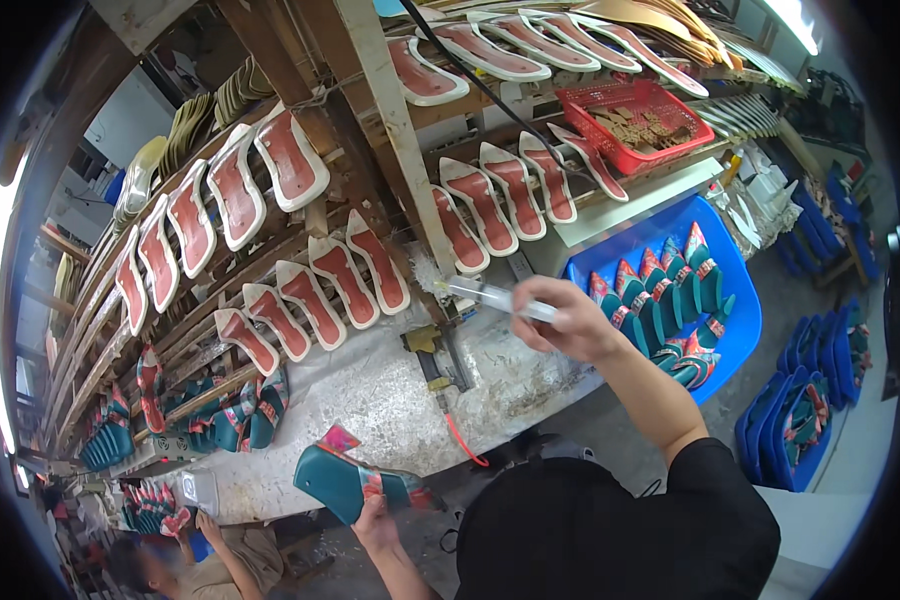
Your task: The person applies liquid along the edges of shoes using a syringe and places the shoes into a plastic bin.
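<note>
My left hand [372,522] is closed round a dark green shoe [332,482] with a red floral strap, held over the bench's near edge. In my right hand [565,318] is a clear syringe-like tube [488,295], gripped by the fingers above the bench. The tube's tip reaches a whitish, clumped mass [431,277] by the wooden post; whether they touch I cannot tell. Between my hands, a pneumatic staple gun [425,345] with a red hose lies on the worn bench [375,395].
Racks of red-and-white insoles [332,275] line the far side. A red basket [660,155] of small tan pieces sits on the right shelf. Beside my right arm is a blue tub [740,335] of green shoes. Another person [240,565] works at lower left.
</note>
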